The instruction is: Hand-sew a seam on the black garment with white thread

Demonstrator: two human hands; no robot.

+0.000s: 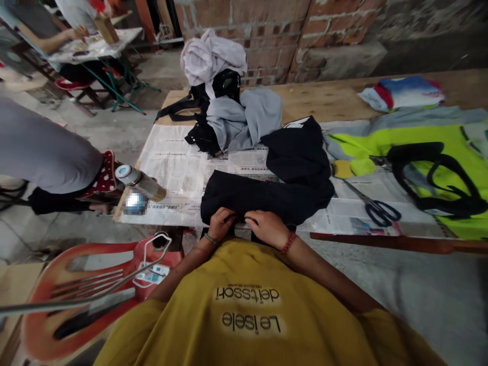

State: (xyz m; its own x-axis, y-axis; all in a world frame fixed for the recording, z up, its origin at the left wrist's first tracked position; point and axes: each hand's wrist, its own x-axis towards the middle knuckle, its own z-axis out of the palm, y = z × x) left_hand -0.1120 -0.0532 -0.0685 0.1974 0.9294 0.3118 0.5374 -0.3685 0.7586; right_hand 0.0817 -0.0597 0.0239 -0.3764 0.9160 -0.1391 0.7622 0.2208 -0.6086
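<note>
A dark navy garment [263, 195] lies folded over on the newspaper-covered table, its near edge at the table's front. My left hand [220, 223] pinches that near edge, fingers closed on the cloth. Just to its right, my right hand [267, 227] also grips the edge, thumb and fingers drawn together. A small gap separates the two hands. Whether anything small sits between the fingertips is too dark to make out. Right of the garment rest scissors [375, 206] with dark blue handles.
Grey cloth [247, 117] and a pale bundle [211, 56] are heaped at the back. A flask [141, 182] stands at the left corner. Yellow-green garments [427, 147] with a black strap [438, 178] cover the right. A red plastic chair [80, 290] is at lower left. People sit at left.
</note>
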